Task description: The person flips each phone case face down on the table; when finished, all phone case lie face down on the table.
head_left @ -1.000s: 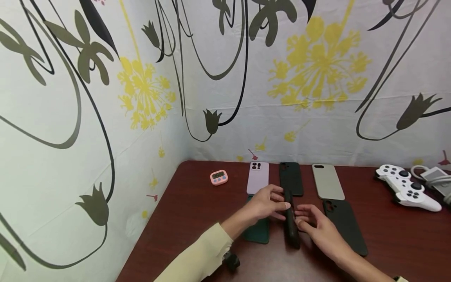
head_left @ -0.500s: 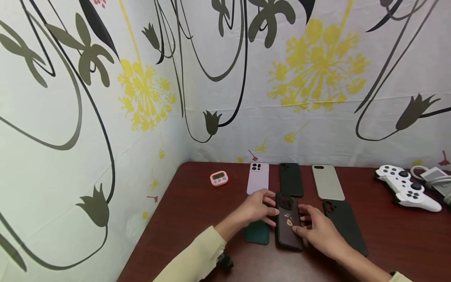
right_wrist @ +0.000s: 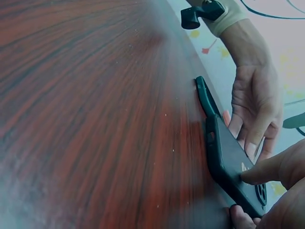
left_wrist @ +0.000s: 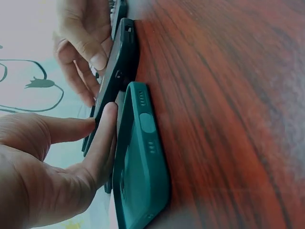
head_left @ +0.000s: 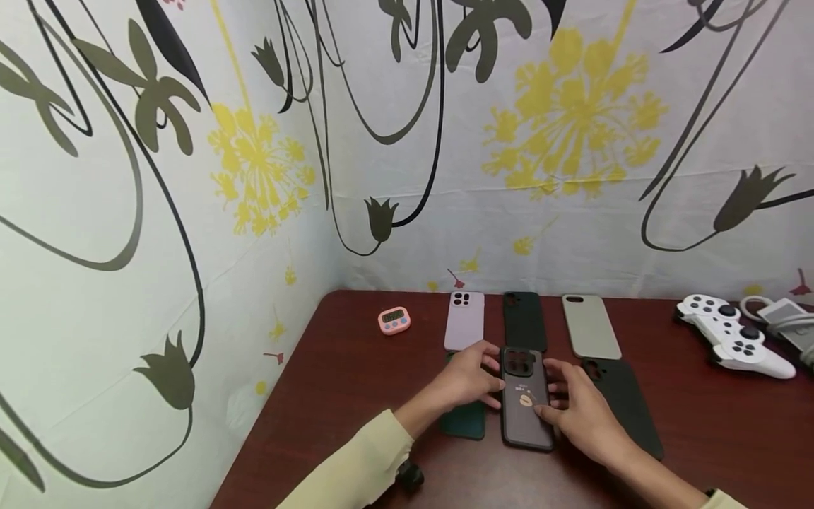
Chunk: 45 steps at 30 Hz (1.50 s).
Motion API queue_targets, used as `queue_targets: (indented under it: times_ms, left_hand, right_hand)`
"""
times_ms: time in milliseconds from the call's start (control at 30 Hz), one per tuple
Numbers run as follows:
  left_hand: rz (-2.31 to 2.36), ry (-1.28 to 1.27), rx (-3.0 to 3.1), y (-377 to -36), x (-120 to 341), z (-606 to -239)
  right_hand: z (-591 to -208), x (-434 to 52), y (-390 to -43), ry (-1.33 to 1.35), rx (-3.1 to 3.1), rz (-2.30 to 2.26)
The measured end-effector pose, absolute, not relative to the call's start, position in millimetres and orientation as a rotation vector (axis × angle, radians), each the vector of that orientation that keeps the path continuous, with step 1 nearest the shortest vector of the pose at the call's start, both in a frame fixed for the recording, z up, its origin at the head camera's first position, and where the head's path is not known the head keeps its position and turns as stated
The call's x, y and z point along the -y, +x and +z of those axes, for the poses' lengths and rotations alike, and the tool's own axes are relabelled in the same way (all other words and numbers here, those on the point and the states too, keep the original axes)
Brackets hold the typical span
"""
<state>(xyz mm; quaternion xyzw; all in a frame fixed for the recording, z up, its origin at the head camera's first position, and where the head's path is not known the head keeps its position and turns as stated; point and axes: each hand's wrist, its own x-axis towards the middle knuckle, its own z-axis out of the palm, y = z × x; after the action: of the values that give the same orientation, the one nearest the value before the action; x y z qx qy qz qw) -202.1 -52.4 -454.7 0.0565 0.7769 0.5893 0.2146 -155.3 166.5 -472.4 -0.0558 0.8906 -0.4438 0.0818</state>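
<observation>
A black-rimmed phone case (head_left: 524, 413) with a greyish back, a small tan print and a large camera surround lies back-up between both hands, low over the table. My left hand (head_left: 467, 378) holds its left edge between thumb and fingers. On the opposite side my right hand (head_left: 581, 410) grips the case, thumb on the back and fingers along the edge. A teal phone case (head_left: 464, 420) lies partly under my left hand; the left wrist view shows its hollow side. Beside my right hand lies a dark phone case (head_left: 626, 403).
Along the back of the brown table (head_left: 356, 396) lie a lilac case (head_left: 464, 325), another dark case (head_left: 524, 322) and a grey-green case (head_left: 591, 329). A pink timer (head_left: 394, 321) sits at left. A white game controller (head_left: 734, 336) and a white adapter with cable (head_left: 785, 318) are at right.
The phone case stood edge-on between my hands; it has turned so its printed back faces up and has been lowered. My right thumb has come onto its back.
</observation>
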Motion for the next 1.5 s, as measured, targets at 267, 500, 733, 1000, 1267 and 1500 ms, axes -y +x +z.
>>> queue_targets:
  times_ms: [267, 500, 733, 1000, 1267, 1500]
  left_hand:
    - [1.527, 0.156, -2.286, -204.4, 39.0, -452.7]
    - [1.421, 0.172, -2.382, -205.8, 29.1, -453.7]
    - [1.266, 0.206, -2.486, -208.6, 24.6, -453.1]
    - [1.152, 0.258, -2.549, -210.4, 21.3, -453.1]
    - [1.068, 0.272, -2.614, -209.4, 20.5, -452.3]
    - [0.891, 0.303, -2.714, -210.9, 19.2, -452.9]
  right_hand:
    - [-470.9, -171.6, -155.9, -0.226, -2.771, -1.262]
    - [-467.7, -176.0, -161.8, -0.255, -2.822, -1.138]
    - [-466.1, -176.8, -165.3, -0.263, -2.826, -1.089]
    - [-464.8, -176.3, -167.7, -0.273, -2.836, -1.043]
    - [-465.3, -174.9, -170.0, -0.282, -2.842, -0.976]
    - [-465.3, -174.3, -171.0, -0.292, -2.833, -0.950]
